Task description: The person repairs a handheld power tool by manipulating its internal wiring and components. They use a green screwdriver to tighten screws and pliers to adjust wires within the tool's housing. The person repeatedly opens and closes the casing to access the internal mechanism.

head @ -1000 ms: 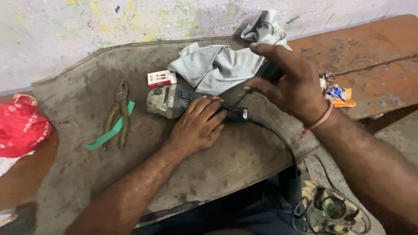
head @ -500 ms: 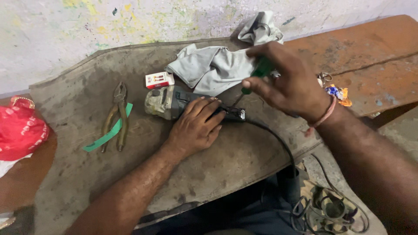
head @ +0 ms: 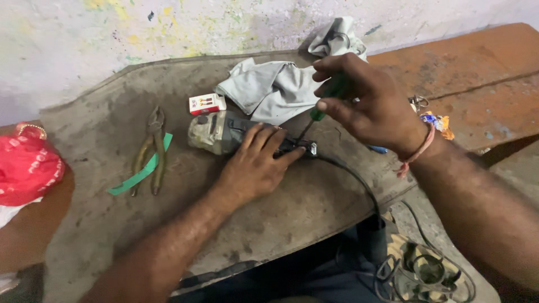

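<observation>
A dusty corded power tool (head: 216, 133) lies on the grey worn bench top (head: 112, 224). My left hand (head: 255, 163) presses down on its dark body, fingers spread over it. My right hand (head: 368, 104) grips a green-handled screwdriver (head: 323, 106), tilted so its thin shaft points down at the tool's rear end beside my left fingertips. A black cord (head: 351, 177) runs from the tool off the bench's front edge.
Pliers (head: 154, 147) and a green strip (head: 140, 171) lie at left. A small red-and-white box (head: 206, 104) and a grey cloth (head: 275, 90) sit behind the tool. A red bundle (head: 25, 165) is far left; a rusty slab (head: 477, 78) right; coiled cable (head: 426, 272) below.
My right hand has shifted left and lowered the screwdriver tip toward the tool's rear end. My left hand has stayed on the tool.
</observation>
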